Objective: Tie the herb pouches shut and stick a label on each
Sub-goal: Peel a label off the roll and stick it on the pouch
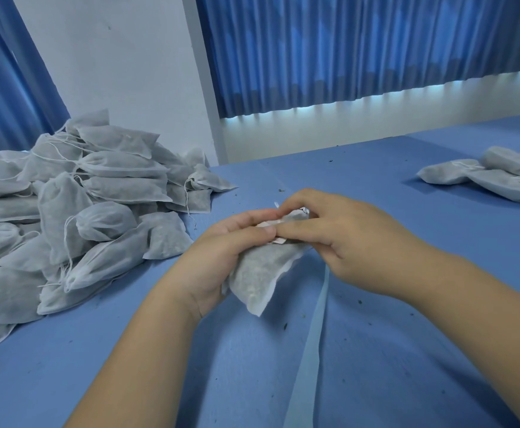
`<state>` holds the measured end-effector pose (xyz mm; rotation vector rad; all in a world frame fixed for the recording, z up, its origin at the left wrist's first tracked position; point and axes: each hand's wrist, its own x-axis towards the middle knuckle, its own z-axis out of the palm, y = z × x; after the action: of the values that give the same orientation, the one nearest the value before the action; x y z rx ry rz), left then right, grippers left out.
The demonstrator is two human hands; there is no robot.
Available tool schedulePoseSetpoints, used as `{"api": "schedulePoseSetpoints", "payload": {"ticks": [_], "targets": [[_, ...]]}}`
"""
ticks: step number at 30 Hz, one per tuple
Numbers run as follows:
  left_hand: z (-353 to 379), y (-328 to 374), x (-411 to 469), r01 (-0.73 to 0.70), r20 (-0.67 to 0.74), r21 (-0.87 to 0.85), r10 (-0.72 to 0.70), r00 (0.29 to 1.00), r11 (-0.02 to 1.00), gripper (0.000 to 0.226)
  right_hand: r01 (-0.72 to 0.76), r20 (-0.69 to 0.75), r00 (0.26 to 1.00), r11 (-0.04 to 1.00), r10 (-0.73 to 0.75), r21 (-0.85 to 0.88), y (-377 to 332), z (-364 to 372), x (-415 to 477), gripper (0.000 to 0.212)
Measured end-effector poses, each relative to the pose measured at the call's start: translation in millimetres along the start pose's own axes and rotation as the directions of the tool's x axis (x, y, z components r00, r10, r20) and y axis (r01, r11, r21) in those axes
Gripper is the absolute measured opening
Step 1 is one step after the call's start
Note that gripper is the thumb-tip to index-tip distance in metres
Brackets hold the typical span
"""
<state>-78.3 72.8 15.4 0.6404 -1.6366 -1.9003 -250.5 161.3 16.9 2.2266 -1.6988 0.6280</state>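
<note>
A blue counter (pixel 376 186) fills the lower view, dotted with small dark flecks (pixel 281 190). Behind it stands a white wall (pixel 113 57) between 2 blue curtains. The pleated right curtain (pixel 360 47) hangs across the back, and pale daylight glows along its hem (pixel 314 108) above a white strip of wall (pixel 314 131). The left curtain (pixel 5 88) hangs in the corner.
</note>
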Motion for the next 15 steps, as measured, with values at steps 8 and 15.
{"api": "schedulePoseSetpoints", "payload": {"ticks": [8, 15], "targets": [[2.9, -6.6, 6.2, -0.119, -0.157, 0.097, 0.133, 0.978, 0.988, 0.046, -0.285, -0.113, 0.882, 0.709, 0.457, 0.645, -6.8, 11.2, 4.4, 0.032], [6.7, -11.5, 8.5, -0.158, -0.051, 0.133, 0.166, 0.985, 0.978, 0.047, -0.418, 0.248, 0.829, 0.260, 0.502, 0.871, -7.4, 14.9, 3.3, 0.026]]}}
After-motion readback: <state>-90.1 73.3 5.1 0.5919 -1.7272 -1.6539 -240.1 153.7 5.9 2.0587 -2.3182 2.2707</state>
